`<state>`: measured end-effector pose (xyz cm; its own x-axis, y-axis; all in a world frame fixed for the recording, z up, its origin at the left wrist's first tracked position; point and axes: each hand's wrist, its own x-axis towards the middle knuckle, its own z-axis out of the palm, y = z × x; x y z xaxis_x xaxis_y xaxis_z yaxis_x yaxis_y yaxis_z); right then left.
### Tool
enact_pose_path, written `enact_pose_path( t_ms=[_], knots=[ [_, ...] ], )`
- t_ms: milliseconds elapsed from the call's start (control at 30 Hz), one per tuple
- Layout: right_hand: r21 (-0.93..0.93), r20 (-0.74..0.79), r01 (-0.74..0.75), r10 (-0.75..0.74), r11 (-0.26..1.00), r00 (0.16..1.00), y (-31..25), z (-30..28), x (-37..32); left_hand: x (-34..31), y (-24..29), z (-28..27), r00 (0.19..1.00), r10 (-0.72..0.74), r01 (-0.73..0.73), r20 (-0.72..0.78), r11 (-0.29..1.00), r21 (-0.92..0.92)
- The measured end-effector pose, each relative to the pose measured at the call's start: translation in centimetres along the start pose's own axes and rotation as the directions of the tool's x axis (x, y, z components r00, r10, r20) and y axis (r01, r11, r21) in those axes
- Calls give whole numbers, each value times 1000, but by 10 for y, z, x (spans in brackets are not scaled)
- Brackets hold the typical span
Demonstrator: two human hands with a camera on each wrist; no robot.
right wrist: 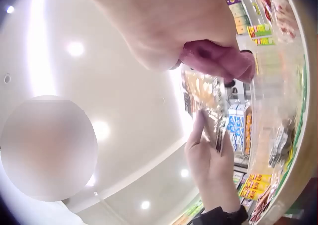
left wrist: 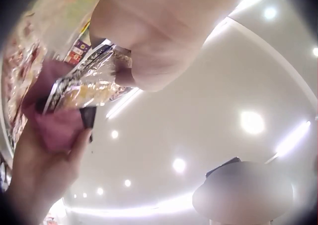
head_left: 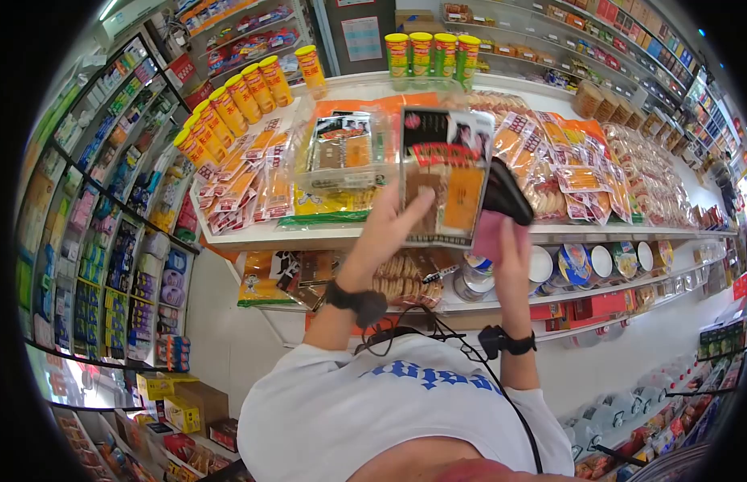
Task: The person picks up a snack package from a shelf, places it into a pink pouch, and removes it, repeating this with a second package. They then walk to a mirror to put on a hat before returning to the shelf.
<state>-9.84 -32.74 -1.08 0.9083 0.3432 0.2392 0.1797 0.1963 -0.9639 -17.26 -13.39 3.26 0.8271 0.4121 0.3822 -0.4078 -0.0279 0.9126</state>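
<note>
My left hand (head_left: pixel 389 225) grips a clear-fronted snack packet (head_left: pixel 446 149) with a black, red and white label, thumb across its front. It is held upright above the display's front edge. At the packet's right side, my right hand (head_left: pixel 514 261) holds a pink cloth (head_left: pixel 487 234) together with a smooth black object (head_left: pixel 508 193), whose kind does not show. In the left wrist view the cloth (left wrist: pixel 57 128) lies against the packet's edge (left wrist: pixel 79 81). Behind the packet, a clear plastic bin (head_left: pixel 341 173) contains similar packets.
Yellow-lidded canisters (head_left: pixel 257 87) line the display's back left, with green ones (head_left: pixel 432 60) further right. Bagged snacks (head_left: pixel 582 161) cover the right side. A lower shelf holds more packets and bowl-shaped tubs (head_left: pixel 574 263). Cables (head_left: pixel 446 329) hang before the torso; stocked shelves (head_left: pixel 108 201) stand left.
</note>
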Motion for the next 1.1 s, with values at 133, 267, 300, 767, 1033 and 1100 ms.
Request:
enact_pose_path(
  t_ms=[133,267,300,767,1033,1100],
  knots=[
    [-5,286,-105,102,994,953,-10,15,7,-23,-8,20,993,-116,120,37,984,-132],
    [-5,440,-130,119,991,890,-5,17,12,-28,0,10,930,-363,325,-58,887,-328],
    [-15,471,-153,142,988,870,-5,17,11,-28,-4,7,905,-415,358,-96,863,-357],
    [-325,632,735,-442,595,637,-27,33,13,-20,-12,26,936,-299,175,-188,855,-489],
    [-425,421,628,-472,651,774,-29,26,37,-16,-31,34,964,-266,242,-30,915,-323],
    [-172,222,501,-462,848,858,-24,30,49,-16,-28,34,939,-340,342,51,910,-235]
  ],
)
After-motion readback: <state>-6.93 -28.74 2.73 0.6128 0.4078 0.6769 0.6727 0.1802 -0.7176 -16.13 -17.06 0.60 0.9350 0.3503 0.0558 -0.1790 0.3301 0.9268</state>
